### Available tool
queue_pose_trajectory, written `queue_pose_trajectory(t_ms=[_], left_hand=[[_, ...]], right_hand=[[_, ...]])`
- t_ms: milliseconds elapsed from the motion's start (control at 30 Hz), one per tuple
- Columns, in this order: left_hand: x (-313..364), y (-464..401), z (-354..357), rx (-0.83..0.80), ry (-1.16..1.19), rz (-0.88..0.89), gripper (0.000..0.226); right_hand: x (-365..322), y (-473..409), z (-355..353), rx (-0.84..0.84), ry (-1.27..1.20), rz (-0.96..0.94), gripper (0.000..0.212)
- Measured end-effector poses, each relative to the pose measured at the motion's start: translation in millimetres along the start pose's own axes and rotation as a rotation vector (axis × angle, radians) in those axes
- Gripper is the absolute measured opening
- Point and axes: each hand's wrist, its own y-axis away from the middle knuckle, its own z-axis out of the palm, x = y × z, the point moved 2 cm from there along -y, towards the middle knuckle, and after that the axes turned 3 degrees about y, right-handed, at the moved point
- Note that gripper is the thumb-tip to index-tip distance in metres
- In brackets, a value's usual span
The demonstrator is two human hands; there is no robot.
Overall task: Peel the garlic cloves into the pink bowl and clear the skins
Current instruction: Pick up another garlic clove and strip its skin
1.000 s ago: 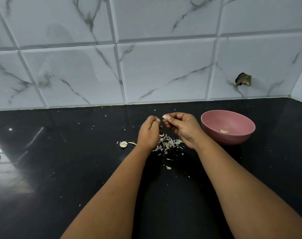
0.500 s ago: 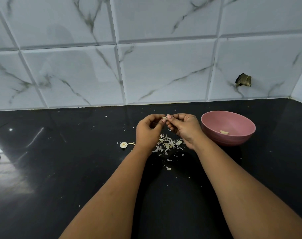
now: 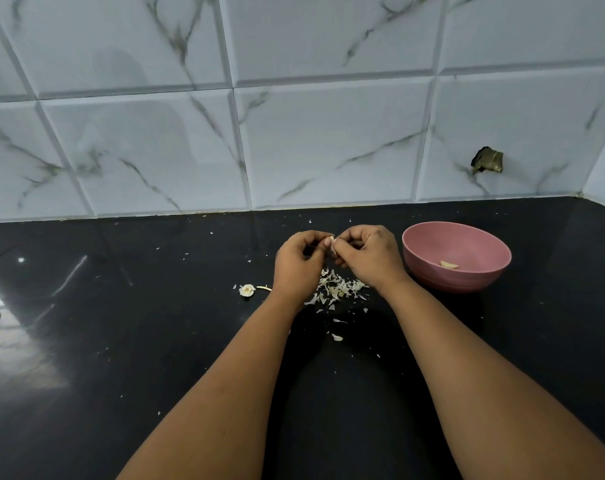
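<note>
Both my hands meet above the black counter (image 3: 155, 341), fingertips together on a small pale garlic clove (image 3: 333, 244). My left hand (image 3: 299, 261) and my right hand (image 3: 368, 254) each pinch it, fingers curled. Most of the clove is hidden by the fingers. Below the hands lies a pile of garlic skins (image 3: 339, 289). The pink bowl (image 3: 429, 268) stands just right of my right hand, with one peeled clove (image 3: 449, 265) inside.
A garlic root end (image 3: 247, 290) and a thin stem piece (image 3: 264, 288) lie left of my left wrist. Small skin flakes are scattered over the counter. The marble-tiled wall (image 3: 311, 133) rises behind, with a broken hole (image 3: 487, 161) at right.
My hands have closed together: the left hand rose to meet the right, and both now pinch the clove that the right hand held alone before.
</note>
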Motion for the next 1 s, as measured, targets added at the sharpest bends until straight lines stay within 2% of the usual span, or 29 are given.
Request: queue_pose_trajectory(t_ms=[333,500,700,1000], left_hand=[[-2.5,-1.1,-0.1,-0.024,0.027,-0.013,0.013],[-3.2,0.6,0.5,-0.037,0.243,-0.121,0.013],[-5.8,-0.7,2.1,-0.072,0.361,-0.169,0.018],[-5.0,-3.3,-1.1,-0.003,0.358,-0.137,0.019]], right_hand=[[0.9,1.7,0.9,-0.04,-0.055,-0.002,0.016],[1.7,-0.1,2.6,-0.036,-0.104,0.016,0.013],[0.6,-1.2,2.9,0.005,-0.09,0.04,0.016],[1.1,-1.6,4.1,-0.02,-0.219,0.023,0.007]])
